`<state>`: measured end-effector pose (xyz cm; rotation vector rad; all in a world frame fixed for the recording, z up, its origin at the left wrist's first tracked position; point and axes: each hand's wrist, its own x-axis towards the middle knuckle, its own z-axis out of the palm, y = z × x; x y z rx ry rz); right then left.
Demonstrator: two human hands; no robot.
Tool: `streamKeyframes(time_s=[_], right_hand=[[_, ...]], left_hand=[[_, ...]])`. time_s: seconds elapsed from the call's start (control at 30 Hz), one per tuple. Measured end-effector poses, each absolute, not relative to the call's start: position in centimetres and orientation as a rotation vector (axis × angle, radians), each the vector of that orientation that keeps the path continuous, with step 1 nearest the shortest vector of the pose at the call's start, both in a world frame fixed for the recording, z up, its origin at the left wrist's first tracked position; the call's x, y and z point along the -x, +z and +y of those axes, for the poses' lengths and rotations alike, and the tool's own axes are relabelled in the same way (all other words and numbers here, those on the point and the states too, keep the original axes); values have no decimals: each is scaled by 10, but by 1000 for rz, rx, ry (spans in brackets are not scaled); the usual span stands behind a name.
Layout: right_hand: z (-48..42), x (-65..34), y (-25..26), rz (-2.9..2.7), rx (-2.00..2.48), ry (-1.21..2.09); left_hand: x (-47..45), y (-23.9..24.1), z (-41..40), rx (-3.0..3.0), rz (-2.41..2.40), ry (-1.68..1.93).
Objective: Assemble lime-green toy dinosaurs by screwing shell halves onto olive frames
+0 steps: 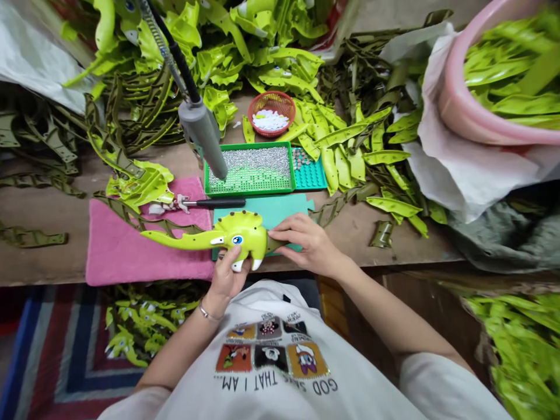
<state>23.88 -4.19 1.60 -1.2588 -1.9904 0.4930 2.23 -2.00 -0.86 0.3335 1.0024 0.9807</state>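
Observation:
A lime-green plastic dinosaur toy, with a blue eye and white feet, is held above the table's front edge. My left hand is closed around its underside, thumb just below the eye. At the toy's right end, the fingers of my right hand pinch a dark olive plastic piece that meets the body. How firmly the two parts are joined cannot be seen. An olive ribbed strip runs leftward behind the toy's long neck. Beneath lie a pink cloth and a teal mat.
A grey electric screwdriver hangs over a green tray of small metal screws. Beside it are a teal tray, a red basket of white pieces and a black-handled tool. Lime-green parts and a pink tub stand right.

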Motion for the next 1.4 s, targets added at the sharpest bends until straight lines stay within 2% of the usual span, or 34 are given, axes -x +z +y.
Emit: streamKeyframes(time_s=[0.33,0.57,0.77,0.87,0.93,1.03,1.07,1.13,1.23,1.33,1.4], right_hand=[[-54,-209,10,-1975,1321,487],[-40,-233,45,-2069,1571,1022],[-12,-242,42,-2076,1502,1333],[1,-242,32,-2117,1402,1453],[8,-240,26,-2170,1426,1489],[9,-238,25,-2200,1508,1367],[7,-240,26,-2164,1512,1283],[0,-255,31,-2002,1561,1075],[-17,-303,37,-1624,1969,653],[-37,-362,32,-1323,2541,149],[-49,-392,23,-1306,2750,18]], left_hand=[[-46,-11,-45,-533,1112,1135],[-42,-9,-45,-532,1122,1104],[-39,-13,-50,-434,1122,1099],[-26,-12,-56,-284,994,891],[-15,-6,-61,-230,812,532],[-7,8,-62,-486,585,76],[-7,13,-58,-702,565,62],[-13,21,-43,-1288,583,257],[-29,24,-13,-2216,677,552],[-45,21,9,-2830,744,359],[-51,17,15,-3014,735,174]])
